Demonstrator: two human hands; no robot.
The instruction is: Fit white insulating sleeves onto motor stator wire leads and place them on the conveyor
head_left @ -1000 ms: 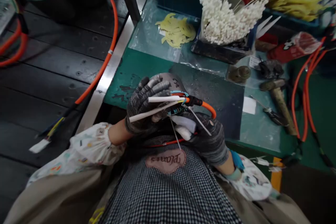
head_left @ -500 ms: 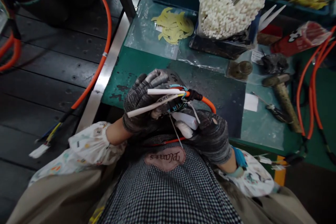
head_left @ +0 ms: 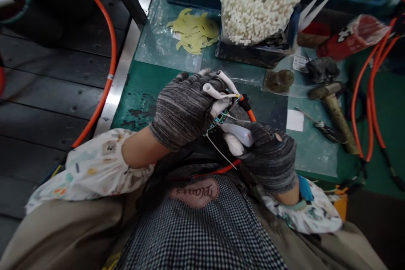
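Observation:
My left hand, in a grey striped glove, curls over a wire-wound part with teal lacing; most of that part is hidden. White sleeves on wires stick up by the left fingers. They join an orange cable with a black wrapped end. My right hand, also gloved, is closed on a pale translucent plastic tool, which its white-wrapped thumb presses from below. The tool's tip points at the laced edge. A thin white strand hangs from the part towards my apron.
Behind my hands lie yellow cut pieces and a bin of white sticks. To the right are a hammer, a black-handled tool, a red cup and orange cables. A metal table edge runs on the left.
My left hand has turned over the wound part, so its back now faces up. The white sleeves swung from pointing left to pointing up. My right hand shifted slightly right; the view shifted too.

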